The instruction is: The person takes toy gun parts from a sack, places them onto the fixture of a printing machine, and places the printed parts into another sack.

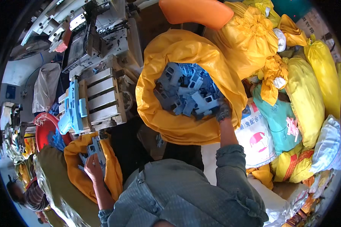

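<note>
A large orange-yellow woven bag (151,113) stands open in front of me, full of blue-grey plastic toy-gun parts (193,89). My right hand (224,111), in a dark glove, reaches over its right inner side to the parts. Its fingers are too dark to read. At the lower left, my left hand (93,166) is bare with curled fingers, over a smaller orange bag (75,166). A pale blue-grey plastic part (96,146) lies against its far side; whether the fingers grip it is unclear. Left of centre, a light blue toy pistol (72,109) rests on a slatted rack.
The slatted rack (102,96) stands beside oily machinery (117,41). A red tub (41,126) with blue pieces is at the left. Tied yellow sacks (310,102) and a green sack (274,117) crowd the right. An orange plastic seat (197,13) is at the far edge.
</note>
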